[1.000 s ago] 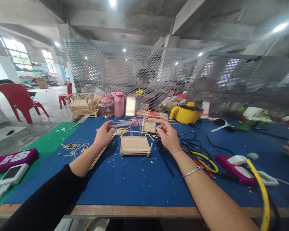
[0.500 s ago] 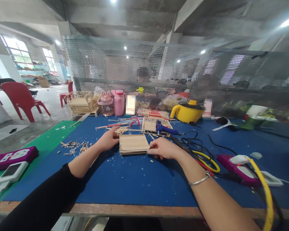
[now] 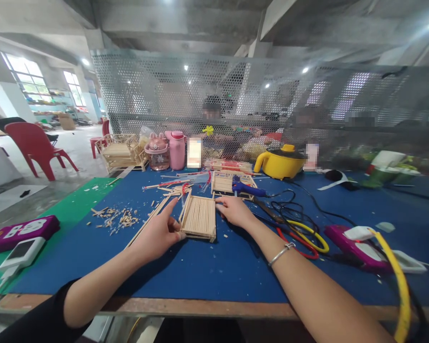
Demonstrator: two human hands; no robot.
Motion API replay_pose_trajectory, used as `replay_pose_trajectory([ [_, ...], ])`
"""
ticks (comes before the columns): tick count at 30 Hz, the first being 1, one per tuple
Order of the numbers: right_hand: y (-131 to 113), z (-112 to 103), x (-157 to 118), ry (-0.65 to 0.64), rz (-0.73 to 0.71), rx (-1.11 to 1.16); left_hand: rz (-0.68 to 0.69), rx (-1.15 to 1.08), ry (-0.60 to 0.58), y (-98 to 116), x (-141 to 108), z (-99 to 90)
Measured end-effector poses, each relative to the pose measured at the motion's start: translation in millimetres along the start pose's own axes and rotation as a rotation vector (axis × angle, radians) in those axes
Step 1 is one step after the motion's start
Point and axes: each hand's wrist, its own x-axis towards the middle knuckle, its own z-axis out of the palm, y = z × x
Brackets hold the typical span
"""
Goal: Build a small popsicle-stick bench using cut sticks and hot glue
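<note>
A small rectangular panel of pale wooden sticks [image 3: 199, 214] lies on the blue mat in front of me, its sticks running away from me. It has a raised edge on the left and short ends standing up at its far corners. My left hand [image 3: 160, 233] grips the near left corner with the thumb, its index finger stretched along the left side. With curled fingertips, my right hand [image 3: 234, 210] holds the far right edge. Just beyond, a blue hot glue gun [image 3: 248, 189] rests on another stick frame [image 3: 221, 183]. Long loose sticks [image 3: 148, 223] lie beside my left hand.
Cut stick pieces [image 3: 119, 218] are scattered on the left. Tangled cables [image 3: 289, 214] and a purple power strip [image 3: 357, 245] lie to the right. A yellow pot [image 3: 284, 163], a pink bottle [image 3: 177, 150] and a wooden stick model [image 3: 121, 153] stand at the back before a perforated screen.
The stick panel has turned about a quarter turn on the mat. My left hand has come nearer to its near corner, while my right hand has moved farther away along the right side.
</note>
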Motion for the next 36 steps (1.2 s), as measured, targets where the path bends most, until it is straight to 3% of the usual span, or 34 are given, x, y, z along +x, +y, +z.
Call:
replay_pose_trajectory([
  [4,-2.2,4.3,3.4,0.035,-0.033,-0.044,0.007,0.005,0.019,0.8,-6.3,2.9],
  [8,1.8,4.2,2.3,0.038,-0.043,-0.065,0.045,0.092,-0.065,-1.3,0.6,-18.5],
  [10,3.7,4.1,1.8,0.039,-0.037,-0.07,0.052,0.273,-0.037,-0.4,15.4,-35.6],
  [14,5.6,4.8,1.5,0.047,-0.02,-0.074,0.039,0.416,0.08,0.8,65.3,-57.5],
  [18,7.4,4.2,0.8,0.04,-0.005,-0.069,0.046,0.489,-0.043,-5.8,111.4,-43.9],
  [22,9.9,1.8,-0.1,-0.004,-0.01,-0.049,-0.016,0.508,-0.086,-17.7,135.4,-24.2],
  [25,10.4,0.6,-0.8,-0.023,-0.007,-0.037,-0.125,0.508,0.032,-28.4,143.0,-35.8],
  [29,7.6,0.4,-0.9,-0.028,0.001,-0.032,-0.295,0.504,0.233,-40.0,141.0,-81.5],
  [31,5.5,0.5,-0.6,-0.027,0.006,-0.031,-0.302,0.504,0.3,-40.7,137.1,-96.3],
  [33,4.1,0.4,-0.4,-0.026,0.01,-0.031,-0.253,0.483,0.291,-37.2,133.6,-94.7],
  [36,4.1,0.1,-0.9,-0.029,0.014,-0.033,-0.138,0.418,0.154,-26.9,129.4,-67.4],
])
